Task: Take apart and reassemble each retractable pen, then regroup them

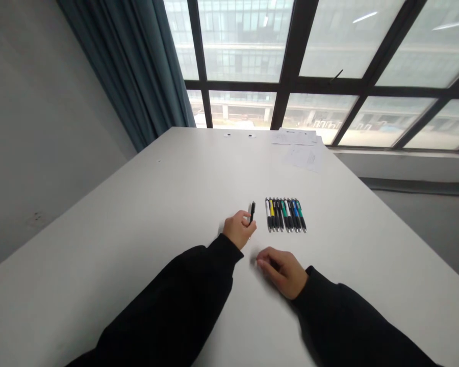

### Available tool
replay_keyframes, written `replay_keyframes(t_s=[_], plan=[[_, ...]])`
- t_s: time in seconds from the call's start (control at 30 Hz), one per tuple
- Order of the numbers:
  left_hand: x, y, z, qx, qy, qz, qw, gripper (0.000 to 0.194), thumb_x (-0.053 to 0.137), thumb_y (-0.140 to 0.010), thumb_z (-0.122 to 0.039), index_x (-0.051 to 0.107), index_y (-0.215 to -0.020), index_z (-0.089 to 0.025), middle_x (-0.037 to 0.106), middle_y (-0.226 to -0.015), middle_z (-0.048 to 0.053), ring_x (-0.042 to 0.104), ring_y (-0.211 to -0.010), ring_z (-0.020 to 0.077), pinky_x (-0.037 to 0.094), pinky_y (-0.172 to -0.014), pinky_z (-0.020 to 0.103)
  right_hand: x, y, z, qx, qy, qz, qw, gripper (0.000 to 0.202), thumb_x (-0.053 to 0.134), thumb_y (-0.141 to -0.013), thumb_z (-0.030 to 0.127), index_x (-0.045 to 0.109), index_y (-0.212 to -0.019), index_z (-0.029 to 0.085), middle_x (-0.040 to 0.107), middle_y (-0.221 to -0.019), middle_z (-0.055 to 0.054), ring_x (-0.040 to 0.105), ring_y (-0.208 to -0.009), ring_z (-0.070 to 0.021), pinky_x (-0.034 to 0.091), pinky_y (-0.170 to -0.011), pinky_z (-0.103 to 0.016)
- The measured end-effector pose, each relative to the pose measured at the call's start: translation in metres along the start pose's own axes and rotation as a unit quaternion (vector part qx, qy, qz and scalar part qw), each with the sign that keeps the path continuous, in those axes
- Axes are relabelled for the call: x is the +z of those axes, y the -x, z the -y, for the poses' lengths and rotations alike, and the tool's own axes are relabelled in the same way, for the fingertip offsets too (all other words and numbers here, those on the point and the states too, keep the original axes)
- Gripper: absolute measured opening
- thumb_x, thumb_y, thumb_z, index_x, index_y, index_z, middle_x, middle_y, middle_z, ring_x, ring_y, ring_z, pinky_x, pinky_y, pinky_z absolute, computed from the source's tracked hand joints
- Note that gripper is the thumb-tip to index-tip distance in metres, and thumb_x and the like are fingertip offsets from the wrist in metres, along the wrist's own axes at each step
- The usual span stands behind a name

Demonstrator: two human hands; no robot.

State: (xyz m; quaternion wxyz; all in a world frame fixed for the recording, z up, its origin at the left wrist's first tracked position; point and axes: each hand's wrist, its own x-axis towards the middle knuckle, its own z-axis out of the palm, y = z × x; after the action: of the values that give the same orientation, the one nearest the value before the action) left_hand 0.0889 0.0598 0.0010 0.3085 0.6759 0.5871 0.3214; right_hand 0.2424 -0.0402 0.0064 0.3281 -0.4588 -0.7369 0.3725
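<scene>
A black pen (253, 209) is pinched between the thumb and fingers of my left hand (238, 229), its top pointing away from me. Just to the right, several pens (285, 215) lie side by side in a row, with white, yellow, black, green and blue barrels and their tips toward me. My right hand (283, 271) rests on the white table (168, 214) nearer to me, below the row. Its fingers are curled in with the thumb against them, and nothing shows in them.
Loose paper sheets (304, 155) lie at the table's far right corner. Two small marked spots sit near the far edge. Beyond the table are a blue curtain (137, 66) and large windows (245, 51); a grey wall (42, 117) stands on the left.
</scene>
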Motion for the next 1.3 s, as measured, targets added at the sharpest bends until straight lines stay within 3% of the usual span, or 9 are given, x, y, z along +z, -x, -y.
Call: replay_keyframes(t_s=[0.1, 0.27, 0.57, 0.73, 0.87, 0.93, 1.03, 1.17, 1.3], plan=[[0.014, -0.020, -0.010, 0.022, -0.093, 0.008, 0.995, 0.015, 0.060, -0.079, -0.027, 0.060, -0.092, -0.018, 0.068, -0.066, 0.000, 0.066, -0.066, 0.0153, 0.048, -0.069, 0.025, -0.013, 0.010, -0.003, -0.048, 0.059, 0.020, 0.997, 0.018, 0.049, -0.093, 0.029, 0.062, -0.087, 0.018, 0.062, -0.075, -0.004, 0.056, -0.068, -0.0158, 0.045, -0.064, -0.029], [0.030, -0.033, -0.024, 0.015, -0.146, 0.012, 0.989, 0.019, 0.058, -0.079, -0.029, 0.062, -0.093, -0.017, 0.070, -0.078, 0.009, 0.067, -0.078, 0.0238, 0.048, -0.073, 0.032, -0.027, 0.023, -0.013, -0.046, 0.095, -0.006, 0.994, 0.012, 0.048, -0.091, 0.023, 0.059, -0.090, 0.020, 0.061, -0.079, -0.006, 0.057, -0.072, -0.0182, 0.047, -0.066, -0.031], [0.032, -0.029, -0.029, 0.013, -0.251, 0.038, 0.967, 0.027, 0.050, -0.085, -0.039, 0.060, -0.097, -0.017, 0.070, -0.084, 0.013, 0.068, -0.079, 0.0290, 0.048, -0.069, 0.036, -0.023, 0.021, -0.005, -0.024, 0.106, 0.024, 0.994, 0.011, 0.046, -0.093, 0.021, 0.056, -0.087, 0.021, 0.058, -0.080, -0.005, 0.056, -0.071, -0.0183, 0.047, -0.065, -0.031], [0.030, -0.025, -0.033, 0.040, -0.244, 0.023, 0.969, 0.028, 0.046, -0.088, -0.043, 0.061, -0.092, -0.019, 0.068, -0.080, 0.010, 0.066, -0.074, 0.0271, 0.047, -0.068, 0.036, -0.024, 0.018, -0.014, -0.092, 0.175, 0.050, 0.979, 0.016, 0.045, -0.092, 0.018, 0.060, -0.097, 0.018, 0.060, -0.088, -0.010, 0.056, -0.080, -0.0213, 0.049, -0.070, -0.035], [0.011, -0.010, -0.031, 0.152, -0.226, 0.005, 0.962, 0.028, 0.050, -0.086, -0.041, 0.063, -0.090, -0.017, 0.067, -0.092, 0.013, 0.062, -0.090, 0.0266, 0.046, -0.080, 0.036, -0.032, 0.025, -0.015, -0.148, 0.263, 0.070, 0.951, 0.022, 0.049, -0.091, 0.024, 0.062, -0.107, 0.015, 0.063, -0.098, -0.015, 0.057, -0.089, -0.0255, 0.050, -0.079, -0.043], [-0.008, 0.008, -0.020, 0.251, -0.205, 0.057, 0.944, 0.032, 0.058, -0.080, -0.047, 0.066, -0.088, -0.017, 0.067, -0.094, 0.015, 0.060, -0.096, 0.0286, 0.043, -0.089, 0.039, -0.038, 0.037, -0.011, -0.151, 0.296, 0.093, 0.939, 0.034, 0.052, -0.090, 0.031, 0.059, -0.119, 0.014, 0.062, -0.114, -0.017, 0.056, -0.102, -0.0293, 0.048, -0.088, -0.048], [-0.039, 0.048, 0.010, 0.366, -0.126, 0.160, 0.908, 0.050, 0.071, -0.068, -0.057, 0.068, -0.100, -0.019, 0.066, -0.113, 0.016, 0.057, -0.111, 0.0312, 0.034, -0.104, 0.043, -0.044, 0.063, -0.007, -0.149, 0.336, 0.125, 0.922, 0.057, 0.054, -0.088, 0.046, 0.049, -0.137, 0.016, 0.048, -0.141, -0.018, 0.045, -0.128, -0.0350, 0.039, -0.103, -0.055], [-0.064, 0.094, 0.044, 0.397, -0.108, 0.240, 0.879, 0.097, 0.069, -0.051, -0.077, 0.055, -0.131, -0.024, 0.051, -0.139, 0.016, 0.040, -0.132, 0.0398, 0.012, -0.115, 0.054, -0.045, 0.086, -0.008, -0.164, 0.367, 0.149, 0.904, 0.082, 0.052, -0.086, 0.058, 0.027, -0.151, 0.016, 0.027, -0.155, -0.017, 0.026, -0.141, -0.0383, 0.023, -0.112, -0.060], [-0.067, 0.105, 0.049, 0.430, -0.186, 0.275, 0.839, 0.103, 0.055, -0.062, -0.083, 0.038, -0.144, -0.022, 0.034, -0.152, 0.014, 0.028, -0.140, 0.0406, 0.005, -0.115, 0.060, -0.048, 0.085, -0.013, -0.169, 0.398, 0.198, 0.880, 0.086, 0.048, -0.087, 0.062, 0.016, -0.153, 0.016, 0.015, -0.158, -0.015, 0.018, -0.144, -0.0369, 0.018, -0.115, -0.058]])
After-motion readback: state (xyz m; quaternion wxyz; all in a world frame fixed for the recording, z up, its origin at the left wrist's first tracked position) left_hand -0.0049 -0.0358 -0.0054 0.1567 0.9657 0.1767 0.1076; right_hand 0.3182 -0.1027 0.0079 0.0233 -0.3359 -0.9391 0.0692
